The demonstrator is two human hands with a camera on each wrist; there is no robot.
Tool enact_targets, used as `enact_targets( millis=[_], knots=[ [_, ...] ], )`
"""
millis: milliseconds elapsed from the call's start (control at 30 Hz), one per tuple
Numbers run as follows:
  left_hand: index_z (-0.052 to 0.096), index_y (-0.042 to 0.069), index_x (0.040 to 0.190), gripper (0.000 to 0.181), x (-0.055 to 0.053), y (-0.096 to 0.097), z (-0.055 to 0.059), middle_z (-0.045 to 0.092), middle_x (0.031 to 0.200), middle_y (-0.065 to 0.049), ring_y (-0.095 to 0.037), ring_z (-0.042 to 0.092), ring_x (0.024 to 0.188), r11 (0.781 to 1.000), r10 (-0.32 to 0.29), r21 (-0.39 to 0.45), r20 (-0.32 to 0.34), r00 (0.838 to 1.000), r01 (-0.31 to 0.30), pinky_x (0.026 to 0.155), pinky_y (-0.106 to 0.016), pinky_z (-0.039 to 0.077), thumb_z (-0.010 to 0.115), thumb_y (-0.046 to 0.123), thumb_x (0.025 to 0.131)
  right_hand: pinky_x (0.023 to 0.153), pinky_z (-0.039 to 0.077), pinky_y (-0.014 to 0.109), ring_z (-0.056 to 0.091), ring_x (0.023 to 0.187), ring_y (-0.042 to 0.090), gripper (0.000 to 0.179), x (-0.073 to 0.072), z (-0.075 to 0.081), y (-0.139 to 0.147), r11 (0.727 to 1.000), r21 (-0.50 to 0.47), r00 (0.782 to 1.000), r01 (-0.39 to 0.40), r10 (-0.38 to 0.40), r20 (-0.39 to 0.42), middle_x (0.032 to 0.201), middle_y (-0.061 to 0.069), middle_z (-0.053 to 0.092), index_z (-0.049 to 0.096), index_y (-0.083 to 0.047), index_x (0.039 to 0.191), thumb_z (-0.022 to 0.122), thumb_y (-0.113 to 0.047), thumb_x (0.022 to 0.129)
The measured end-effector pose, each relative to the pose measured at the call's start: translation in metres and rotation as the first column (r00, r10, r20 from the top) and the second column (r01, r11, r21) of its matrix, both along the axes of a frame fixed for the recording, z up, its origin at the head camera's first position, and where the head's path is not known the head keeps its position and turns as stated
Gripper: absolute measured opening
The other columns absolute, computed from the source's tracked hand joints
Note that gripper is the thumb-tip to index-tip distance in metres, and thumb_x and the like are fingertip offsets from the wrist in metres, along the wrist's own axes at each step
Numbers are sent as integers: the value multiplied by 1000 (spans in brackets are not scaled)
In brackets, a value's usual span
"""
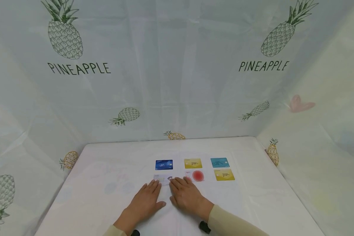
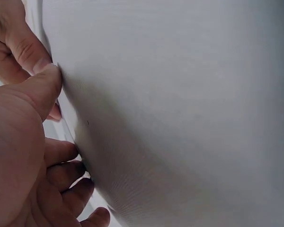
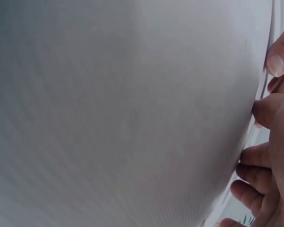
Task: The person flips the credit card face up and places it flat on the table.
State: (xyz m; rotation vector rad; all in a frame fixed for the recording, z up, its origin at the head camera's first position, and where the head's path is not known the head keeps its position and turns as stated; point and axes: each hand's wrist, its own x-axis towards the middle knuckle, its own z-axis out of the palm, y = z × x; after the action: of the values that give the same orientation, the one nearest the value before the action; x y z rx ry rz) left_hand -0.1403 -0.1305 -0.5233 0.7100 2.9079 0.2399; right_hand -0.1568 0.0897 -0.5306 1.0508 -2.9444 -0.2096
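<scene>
A pale, whitish card (image 1: 163, 178) lies flat on the white table. At its lower left edge, the fingertips of my left hand (image 1: 145, 200) rest on or right beside it, palm down, thumb spread to the right. My right hand (image 1: 186, 196) reaches in from the other side, its fingertips at the card's right end and near a white card with a red disc (image 1: 198, 176). The left wrist view shows my left hand's fingers (image 2: 68, 184) loosely bent against the white surface. My right hand's fingers (image 3: 255, 175) touch that surface too.
Behind lie a dark blue card (image 1: 164, 165), a yellow card (image 1: 193, 163) and a teal card (image 1: 220, 162). Another yellow card (image 1: 224, 175) lies at the right. A pineapple-print curtain (image 1: 177, 82) stands behind and beside the table (image 1: 106, 164).
</scene>
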Motion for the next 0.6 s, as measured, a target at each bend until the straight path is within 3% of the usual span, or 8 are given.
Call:
enact_targets(
  millis=[600],
  knots=[
    [49,-2,155,84,-10,1,-4,44,164,-19,-37,40,154,1000,-2,20,9,1000,2,124,-58,34,68,58,98,127,32,51,41,155,20,67,-8,1,0,999,24,999,44,-45,27,166,-3,45,47,-18,160,49,-58,106]
  ],
)
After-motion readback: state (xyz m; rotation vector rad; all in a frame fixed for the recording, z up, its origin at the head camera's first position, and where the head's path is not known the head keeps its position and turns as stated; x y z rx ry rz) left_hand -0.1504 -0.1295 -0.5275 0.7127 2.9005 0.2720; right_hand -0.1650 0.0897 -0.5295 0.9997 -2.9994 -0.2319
